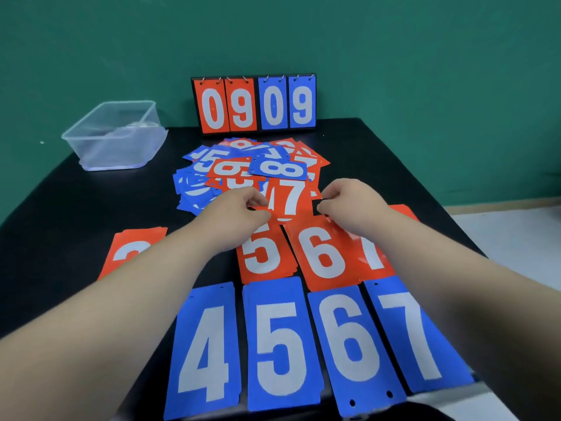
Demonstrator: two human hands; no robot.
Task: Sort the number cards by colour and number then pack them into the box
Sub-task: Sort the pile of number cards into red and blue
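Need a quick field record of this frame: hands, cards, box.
held: red 7 card
left hand: pinches its left edge
right hand: fingers curled at its right edge, contact unclear
pile: mixed red and blue cards, mid-table
red row: 5, 6, 7; another partly hidden by arm
blue row: 4, 5, 6, 7, nearest
box: clear, far left, contents unclear
scoreboard: 0 9 0 9

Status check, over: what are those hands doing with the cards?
Left hand pinches red 7 card; right hand at its edge, grip unclear. Unsorted pile behind. Nothing blocking.
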